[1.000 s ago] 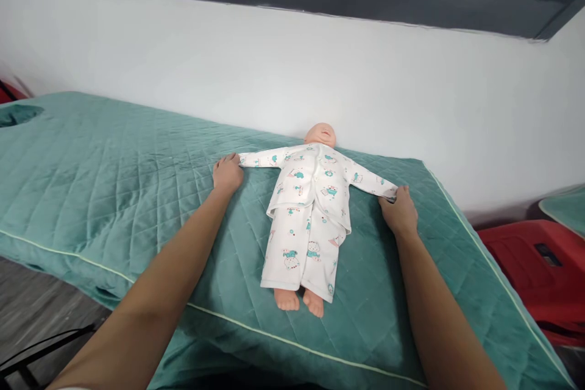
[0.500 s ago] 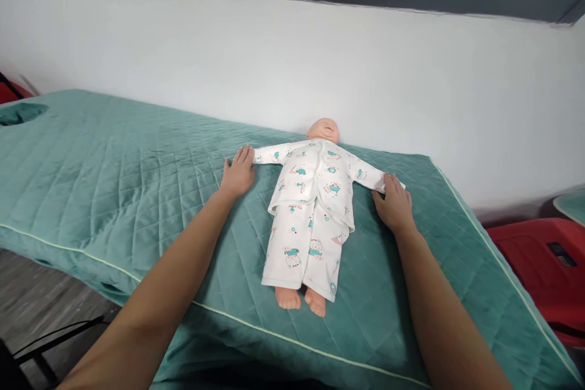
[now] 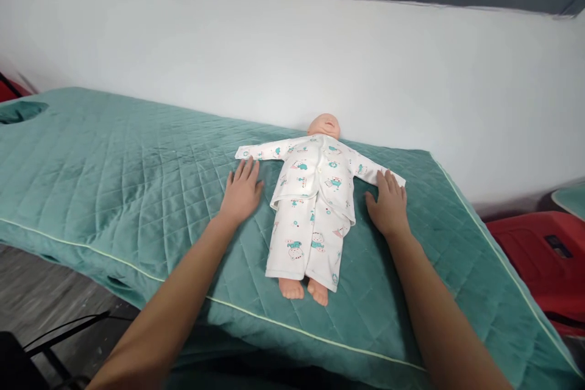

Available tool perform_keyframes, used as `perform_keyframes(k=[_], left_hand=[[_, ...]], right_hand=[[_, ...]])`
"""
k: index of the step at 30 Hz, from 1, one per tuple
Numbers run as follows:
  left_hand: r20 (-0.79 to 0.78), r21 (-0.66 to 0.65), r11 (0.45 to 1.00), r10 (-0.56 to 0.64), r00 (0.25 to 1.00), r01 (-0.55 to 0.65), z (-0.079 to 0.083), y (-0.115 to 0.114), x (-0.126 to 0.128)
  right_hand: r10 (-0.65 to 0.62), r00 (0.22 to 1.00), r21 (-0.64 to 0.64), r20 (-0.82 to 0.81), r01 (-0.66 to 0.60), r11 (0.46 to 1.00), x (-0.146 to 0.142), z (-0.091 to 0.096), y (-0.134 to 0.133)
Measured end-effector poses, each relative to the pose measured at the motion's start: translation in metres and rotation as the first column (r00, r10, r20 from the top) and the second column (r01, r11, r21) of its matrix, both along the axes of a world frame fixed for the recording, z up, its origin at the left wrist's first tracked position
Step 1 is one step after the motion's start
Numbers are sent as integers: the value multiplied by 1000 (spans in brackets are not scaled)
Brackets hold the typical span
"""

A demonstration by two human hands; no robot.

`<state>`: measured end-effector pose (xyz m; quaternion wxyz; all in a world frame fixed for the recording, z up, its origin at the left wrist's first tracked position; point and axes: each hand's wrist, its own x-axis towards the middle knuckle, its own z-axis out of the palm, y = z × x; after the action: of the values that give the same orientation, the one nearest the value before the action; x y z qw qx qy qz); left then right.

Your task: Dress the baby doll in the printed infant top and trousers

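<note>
A baby doll [image 3: 325, 126] lies on its back with its head toward the wall and both arms spread. It wears a white printed jacket [image 3: 315, 173] and matching white trousers [image 3: 304, 244]; its bare feet stick out below. My left hand [image 3: 242, 192] is open, palm down, with its fingertips just below the sleeve on the left. On the right, my right hand [image 3: 387, 202] lies open and flat, fingertips over the end of the other sleeve [image 3: 369, 169]. The sleeves cover the doll's hands.
The doll lies on a bed with a green quilted cover [image 3: 150, 164], which has a dark hole at the far left. A white wall [image 3: 205, 49] runs along its back edge. A red plastic chair [image 3: 539, 256] stands at the right. Black metal legs [image 3: 68, 332] show at the lower left.
My left hand has slid off the left sleeve toward me and to the right, uncovering the cuff. My right hand has shifted slightly left along the right sleeve.
</note>
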<state>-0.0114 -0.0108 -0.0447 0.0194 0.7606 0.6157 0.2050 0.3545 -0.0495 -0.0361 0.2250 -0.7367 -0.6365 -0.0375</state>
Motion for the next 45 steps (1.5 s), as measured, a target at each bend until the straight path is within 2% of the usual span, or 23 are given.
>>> perform_keyframes(k=[2,4,7,10,13,17,21,24,27,32,36,39,45], left_hand=[[111,50,996,-75,991,70,-3,-36,4],[272,119,983,-166,948,138,-7,-78,5],[478,117,987,-151,865,108,-13,-139,7],[574,90,987,-163,802,136,-15,-182,11],[552,104,973,-230,801,208,-15,-203,17],[390,203,944,-321,863,260,-13,-210,27],[186,350,897,-350,918,271,-7,-207,38],[129,365,880,-370,920,303,-2,-203,44],[160,380,875,-382,910,300,-2,-201,44],[295,433,864,-405,865,257,-10,-202,38],[339,407,876,-408,848,259,-15,-202,33],[324,368,891,-390,862,265,-16,-200,29],[315,255,912,-392,865,320,-7,-187,21]], right_hand=[[94,993,99,-68,-87,991,-19,1,-19],[189,962,217,-196,-146,965,-40,0,-47],[242,905,338,-350,-119,934,-75,-4,-102],[286,848,333,-447,-139,932,-108,-8,-159],[358,801,297,-480,-236,925,-133,-11,-199],[409,830,249,-380,-334,909,-151,-9,-213],[380,890,253,-251,-319,913,-152,-7,-201],[386,905,249,-182,-337,908,-150,-5,-194],[353,917,266,-187,-298,917,-150,-3,-191],[296,894,304,-336,-194,933,-153,-5,-191],[265,874,299,-407,-146,943,-153,-9,-194],[265,855,255,-445,-162,953,-149,-7,-193],[272,783,143,-560,-232,962,-138,11,-187]])
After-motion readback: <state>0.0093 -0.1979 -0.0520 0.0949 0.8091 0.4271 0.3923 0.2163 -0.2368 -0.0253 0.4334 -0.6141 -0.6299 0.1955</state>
